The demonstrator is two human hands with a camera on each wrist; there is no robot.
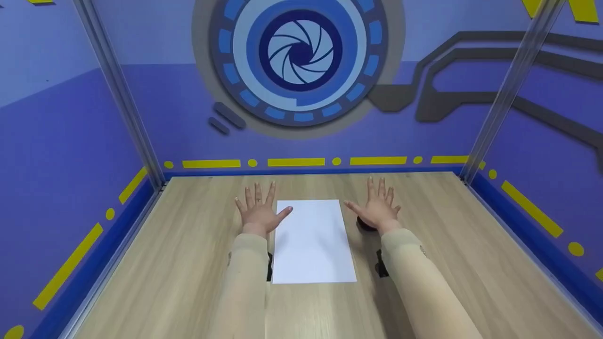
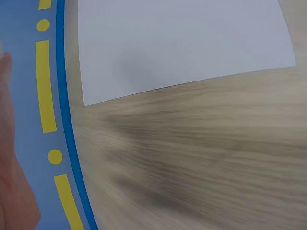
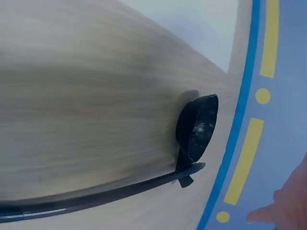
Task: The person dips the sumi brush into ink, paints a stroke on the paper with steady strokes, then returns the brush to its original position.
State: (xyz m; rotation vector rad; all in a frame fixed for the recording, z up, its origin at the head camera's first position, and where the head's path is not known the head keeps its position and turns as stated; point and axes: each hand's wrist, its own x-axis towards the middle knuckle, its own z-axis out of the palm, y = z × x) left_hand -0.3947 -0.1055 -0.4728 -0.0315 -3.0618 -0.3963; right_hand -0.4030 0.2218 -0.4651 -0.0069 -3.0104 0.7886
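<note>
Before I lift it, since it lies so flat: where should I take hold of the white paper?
Probably the near left corner of the white paper: it lies flat, so come in low from the left edge, beside the left hand, and pinch the corner up.

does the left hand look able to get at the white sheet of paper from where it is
Probably yes. The left hand lies open on the wooden table right beside the white sheet of paper, its thumb at the sheet's left edge. Nothing lies between them, and the paper's top is bare.
</note>
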